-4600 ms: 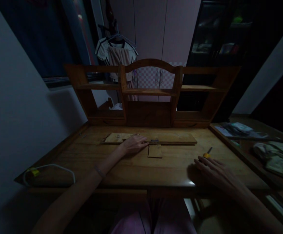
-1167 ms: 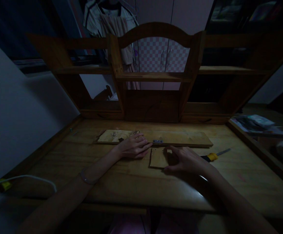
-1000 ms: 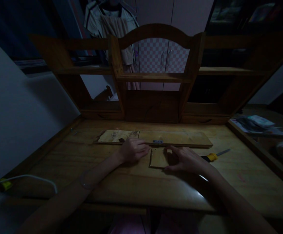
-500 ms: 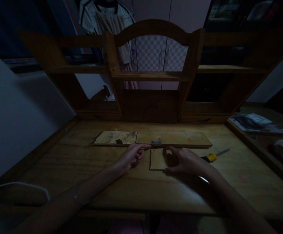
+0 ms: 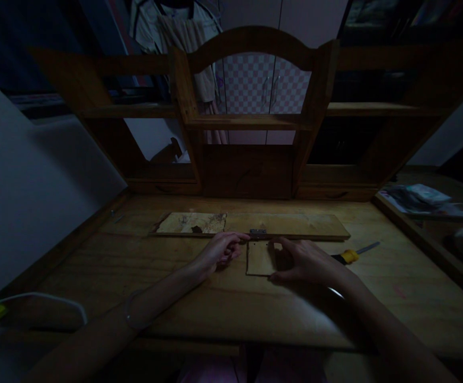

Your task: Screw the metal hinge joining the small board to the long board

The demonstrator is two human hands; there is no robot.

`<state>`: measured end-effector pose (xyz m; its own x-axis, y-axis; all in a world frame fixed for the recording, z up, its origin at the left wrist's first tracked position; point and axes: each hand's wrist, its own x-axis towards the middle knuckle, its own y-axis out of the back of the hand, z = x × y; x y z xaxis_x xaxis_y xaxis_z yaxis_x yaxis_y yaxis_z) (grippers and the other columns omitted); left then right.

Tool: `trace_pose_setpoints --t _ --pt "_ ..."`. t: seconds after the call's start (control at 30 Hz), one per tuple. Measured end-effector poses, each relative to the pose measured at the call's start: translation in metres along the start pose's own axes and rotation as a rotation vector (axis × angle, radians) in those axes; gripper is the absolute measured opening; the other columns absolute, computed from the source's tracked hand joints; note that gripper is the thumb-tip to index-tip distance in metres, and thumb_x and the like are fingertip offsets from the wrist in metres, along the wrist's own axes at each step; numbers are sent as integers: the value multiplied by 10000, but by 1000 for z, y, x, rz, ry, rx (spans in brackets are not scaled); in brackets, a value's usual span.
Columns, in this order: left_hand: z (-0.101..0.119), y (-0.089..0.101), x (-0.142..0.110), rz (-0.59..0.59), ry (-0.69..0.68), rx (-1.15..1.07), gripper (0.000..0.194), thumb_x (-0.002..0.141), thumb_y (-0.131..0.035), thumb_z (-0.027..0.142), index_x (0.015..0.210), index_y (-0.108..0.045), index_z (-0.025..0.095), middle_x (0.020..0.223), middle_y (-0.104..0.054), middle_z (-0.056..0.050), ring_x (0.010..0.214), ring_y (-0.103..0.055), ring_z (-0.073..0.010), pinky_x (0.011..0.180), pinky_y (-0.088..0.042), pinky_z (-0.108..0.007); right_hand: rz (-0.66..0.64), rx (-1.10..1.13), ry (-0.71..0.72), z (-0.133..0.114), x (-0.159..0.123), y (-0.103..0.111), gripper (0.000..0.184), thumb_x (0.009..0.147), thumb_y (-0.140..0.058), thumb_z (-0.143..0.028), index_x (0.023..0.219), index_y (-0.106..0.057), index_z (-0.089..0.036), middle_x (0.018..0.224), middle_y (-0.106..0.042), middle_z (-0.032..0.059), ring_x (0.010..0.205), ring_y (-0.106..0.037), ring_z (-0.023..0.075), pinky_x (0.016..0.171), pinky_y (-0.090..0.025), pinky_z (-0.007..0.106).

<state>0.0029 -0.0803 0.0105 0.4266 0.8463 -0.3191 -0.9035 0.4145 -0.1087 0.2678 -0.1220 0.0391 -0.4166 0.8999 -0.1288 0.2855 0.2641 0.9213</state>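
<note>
Head view: board (image 5: pixel 295 225) on wooden desk (image 5: pixel 207 314), wardrobe (image 5: pixel 244 85) behind.

Worktop (image 5: pixel 199 314), wooden. Thereon: square panel (image 5: pixel 260 260) between left fingers (image 5: pixel 237 235) and right fingers (image 5: pixel 282 275); long board (image 5: pixel 291 225) just beyond both; yellow-handled tool (image 5: pixel 350 256) right of right fingers; shelf unit (image 5: pixel 249 123) farther beyond.

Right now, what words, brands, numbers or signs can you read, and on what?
No text is legible anywhere in view.
Small wooden square: two dark holes, no lettering visible.
Long board: dark stains, no lettering visible.
Yellow-handled tool: any marking is too small to read.
Pale packet at right: too dim and blurred to read.
</note>
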Motion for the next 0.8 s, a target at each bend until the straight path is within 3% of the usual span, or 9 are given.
trace_pose_setpoints --t 0.13,0.3,0.4,0.53,0.63,0.7,0.8 --pt "-1 1 0 7 8 2 388 874 -502 324 1180 -622 117 568 -410 11 382 -203 -52 379 -95 -200 3 4 6 -3 1 0 849 670 -582 -769 1382 -341 -375 1063 -632 1 805 -557 142 662 -347 261" --pt "-2 4 0 -22 -17 6 373 876 -492 334 1142 -640 118 575 -393 12 393 -197 -49 384 -91 -198 34 53 21 -6 3 -1 809 691 -606 -721 1383 -295 -440 1200 -600 -48 1016 -595 166 829 -445 305" --pt "-1 6 1 -18 -23 34 377 879 -511 380 1125 -635 123 580 -402 15 394 -196 -47 378 -94 -193 55 51 14 -4 5 -2 793 691 -614 -709 1365 -295 -439 1185 -598 -63 982 -603 155 818 -469 315" --pt "1 8 3 -2 -65 257 463 892 -507 532 967 -637 94 530 -424 2 367 -282 -69 356 -164 -195 64 57 12 0 6 -6 802 676 -628 -710 1360 -293 -458 1277 -560 -84 1093 -593 168 908 -490 351" --pt "0 8 2 85 -131 534 593 884 -463 669 889 -639 103 506 -445 -18 396 -385 -88 380 -243 -187 71 34 20 2 7 -8 796 693 -613 -710 1373 -286 -455 1317 -537 -78 1163 -566 170 981 -480 373" --pt "-1 8 0 106 -153 607 591 883 -461 683 876 -625 115 518 -458 -19 405 -401 -81 382 -247 -173 81 22 32 1 8 -8 790 707 -595 -714 1382 -278 -452 1320 -535 -78 1164 -564 159 981 -480 369" --pt "-2 7 -1 -27 -67 465 530 876 -502 653 917 -569 130 537 -485 -11 348 -357 -90 327 -227 -190 95 25 52 -1 9 -9 788 715 -587 -715 1387 -286 -434 1302 -549 -64 1152 -570 156 959 -484 356"
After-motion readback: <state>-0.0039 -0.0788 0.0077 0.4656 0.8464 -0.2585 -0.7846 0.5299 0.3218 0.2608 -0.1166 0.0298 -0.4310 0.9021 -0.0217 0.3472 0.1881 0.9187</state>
